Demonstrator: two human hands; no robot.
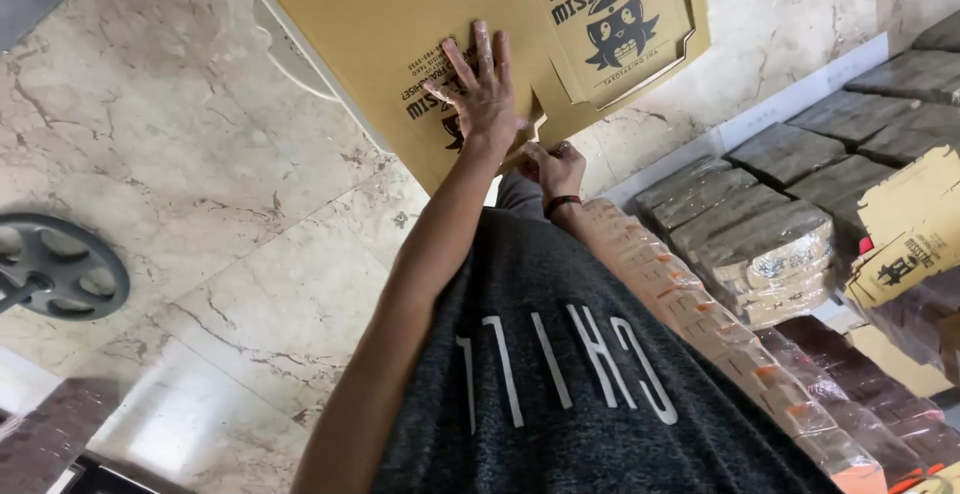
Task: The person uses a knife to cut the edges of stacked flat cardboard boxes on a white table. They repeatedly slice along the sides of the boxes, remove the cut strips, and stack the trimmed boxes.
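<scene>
A flat, unfolded brown cardboard box (pixel 400 14) with black printed figures lies on the marble floor in front of me. My left hand (pixel 483 94) presses flat on it, fingers spread, the arm reaching up from the lower left. My right hand (pixel 555 166), with a dark band on the wrist, is curled at the near edge of the cardboard just below and right of the left hand, gripping a flap there. My grey shirt (pixel 580 374) with white letters fills the bottom of the view and hides the right forearm.
Stacks of plastic-wrapped flat cardboard bundles (pixel 770 244) stand at the right, with loose printed box blanks (pixel 915 224) leaning beside them. A row of wrapped packs with orange marks (pixel 700 314) runs along my right side. A grey round spoked base (pixel 60 269) sits at the left on the marble floor (pixel 200 154).
</scene>
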